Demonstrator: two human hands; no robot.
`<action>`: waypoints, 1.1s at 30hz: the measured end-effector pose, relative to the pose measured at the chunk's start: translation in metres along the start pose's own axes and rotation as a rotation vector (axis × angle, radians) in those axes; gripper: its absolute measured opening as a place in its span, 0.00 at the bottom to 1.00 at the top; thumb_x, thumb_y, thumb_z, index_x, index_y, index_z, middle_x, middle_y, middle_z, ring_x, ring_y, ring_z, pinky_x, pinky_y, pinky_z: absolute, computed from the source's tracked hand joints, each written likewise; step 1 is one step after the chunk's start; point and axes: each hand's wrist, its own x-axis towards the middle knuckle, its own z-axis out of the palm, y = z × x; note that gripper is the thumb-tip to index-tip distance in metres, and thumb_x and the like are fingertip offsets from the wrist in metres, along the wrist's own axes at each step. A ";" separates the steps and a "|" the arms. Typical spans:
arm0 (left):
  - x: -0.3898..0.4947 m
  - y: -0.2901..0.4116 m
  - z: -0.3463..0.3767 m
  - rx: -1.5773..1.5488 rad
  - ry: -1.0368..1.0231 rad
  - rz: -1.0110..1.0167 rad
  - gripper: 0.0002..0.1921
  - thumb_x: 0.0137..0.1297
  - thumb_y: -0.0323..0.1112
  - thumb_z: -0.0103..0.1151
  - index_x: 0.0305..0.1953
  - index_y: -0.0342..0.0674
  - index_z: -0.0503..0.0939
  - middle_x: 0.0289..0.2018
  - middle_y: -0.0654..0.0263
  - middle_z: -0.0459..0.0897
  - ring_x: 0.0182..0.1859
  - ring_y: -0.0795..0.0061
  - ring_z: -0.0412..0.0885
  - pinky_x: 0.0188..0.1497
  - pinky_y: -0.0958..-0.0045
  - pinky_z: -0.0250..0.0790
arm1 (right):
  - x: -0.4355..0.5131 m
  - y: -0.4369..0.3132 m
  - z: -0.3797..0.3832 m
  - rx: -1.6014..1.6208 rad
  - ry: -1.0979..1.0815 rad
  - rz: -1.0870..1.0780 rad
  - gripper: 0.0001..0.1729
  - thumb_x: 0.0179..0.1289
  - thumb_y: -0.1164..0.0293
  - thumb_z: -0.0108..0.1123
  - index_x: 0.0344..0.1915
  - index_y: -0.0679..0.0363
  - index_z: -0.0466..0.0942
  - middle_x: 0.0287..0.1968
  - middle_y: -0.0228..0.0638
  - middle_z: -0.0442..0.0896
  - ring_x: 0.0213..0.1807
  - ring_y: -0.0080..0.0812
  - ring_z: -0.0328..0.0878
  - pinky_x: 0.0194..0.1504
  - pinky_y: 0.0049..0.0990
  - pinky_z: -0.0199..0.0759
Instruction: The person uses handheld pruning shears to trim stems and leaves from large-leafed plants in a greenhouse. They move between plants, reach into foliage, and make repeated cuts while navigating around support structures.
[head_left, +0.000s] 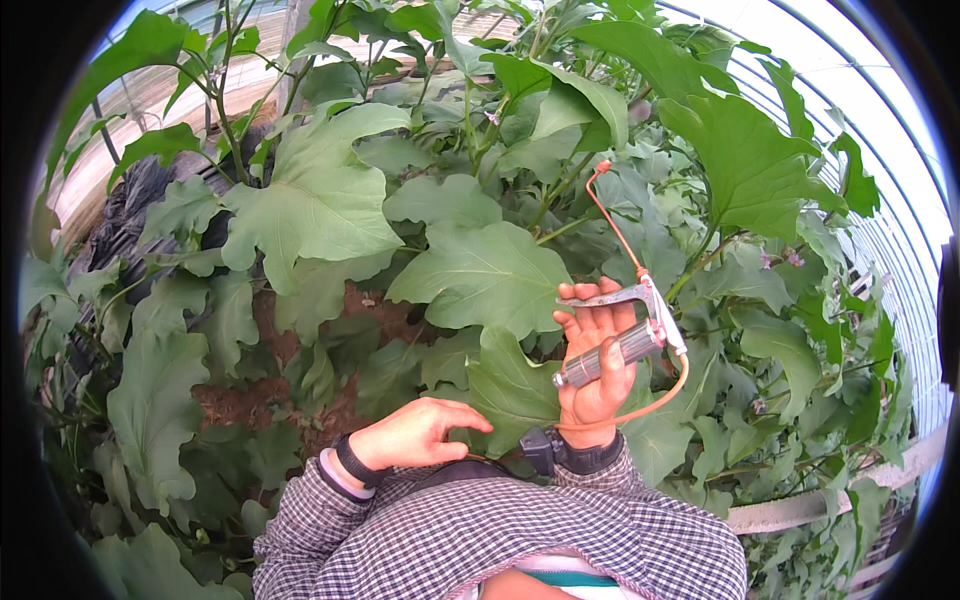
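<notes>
My right hand (600, 360) is palm up with a small spray gun (654, 311) in it. The thumb lies over the gun's dark ribbed cylinder (611, 354), and the fingers reach under its metal lever (604, 300). A thin bent reddish lance (616, 217) rises from the gun to a small nozzle (603, 166). An orange hose (671, 394) curves from the gun's lower end round to my right wrist. My left hand (421, 433) is held low before my body, fingers loosely bent and apart, holding nothing, near a broad green leaf (514, 390).
Tall eggplant plants (480, 274) with broad leaves and small purple flowers (795, 259) surround me. Black plastic sheeting (139, 210) lies at the left. A pale rail (795, 512) crosses the lower right. Curved greenhouse ribs (885, 82) stand at the right.
</notes>
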 end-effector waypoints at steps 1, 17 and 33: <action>-0.010 0.001 -0.009 0.022 0.044 -0.003 0.22 0.55 0.27 0.60 0.55 0.36 0.81 0.49 0.55 0.85 0.42 0.58 0.84 0.45 0.65 0.77 | 0.014 0.009 -0.001 0.004 0.084 -0.019 0.40 0.67 0.59 0.61 0.71 0.68 0.59 0.61 0.47 0.75 0.65 0.46 0.74 0.61 0.39 0.68; -0.059 0.014 -0.114 0.165 0.292 -0.220 0.22 0.54 0.22 0.60 0.53 0.34 0.81 0.49 0.54 0.84 0.48 0.60 0.85 0.48 0.65 0.80 | 0.226 0.115 -0.049 -0.803 0.469 -0.174 0.25 0.61 0.68 0.72 0.53 0.68 0.74 0.50 0.47 0.83 0.50 0.41 0.79 0.54 0.34 0.71; 0.000 -0.014 -0.186 0.724 0.832 0.007 0.23 0.55 0.33 0.68 0.53 0.35 0.79 0.46 0.52 0.84 0.49 0.46 0.80 0.55 0.53 0.73 | 0.087 0.155 0.088 0.189 0.494 0.003 0.31 0.75 0.59 0.53 0.71 0.58 0.60 0.63 0.39 0.74 0.67 0.38 0.71 0.61 0.39 0.66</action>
